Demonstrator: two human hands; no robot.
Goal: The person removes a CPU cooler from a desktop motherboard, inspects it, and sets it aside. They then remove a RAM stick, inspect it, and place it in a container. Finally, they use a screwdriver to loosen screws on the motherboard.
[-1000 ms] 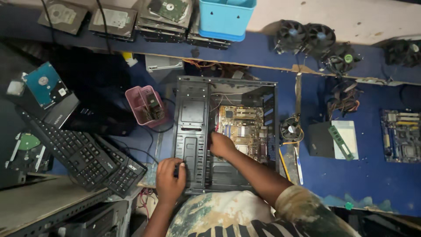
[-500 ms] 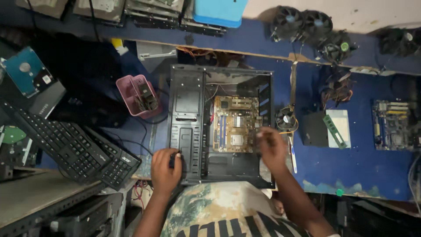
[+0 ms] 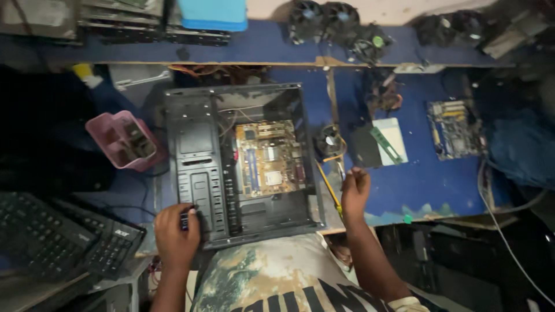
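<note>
The open computer case (image 3: 243, 164) lies on its side on the blue workbench (image 3: 422, 185), motherboard (image 3: 267, 157) exposed inside. The right hand (image 3: 355, 190) has pulled out of the case and now hangs loosely curled over the bench just right of it, near a yellow cable (apparently holding nothing). The left hand (image 3: 176, 234) stays clamped on the case's near-left corner, steadying it.

Computer repair workshop. Open computer case (image 3: 243, 162) lies flat on a blue workbench (image 3: 428, 179), motherboard (image 3: 269, 157) exposed inside. Behind the case: cooling fans (image 3: 341, 23) and stacked drives (image 3: 121, 20). Right of it: a loose circuit board (image 3: 454, 128) and a memory stick (image 3: 386, 144). Left of it: keyboards (image 3: 63, 234) and a pink parts tub (image 3: 122, 141).
</note>
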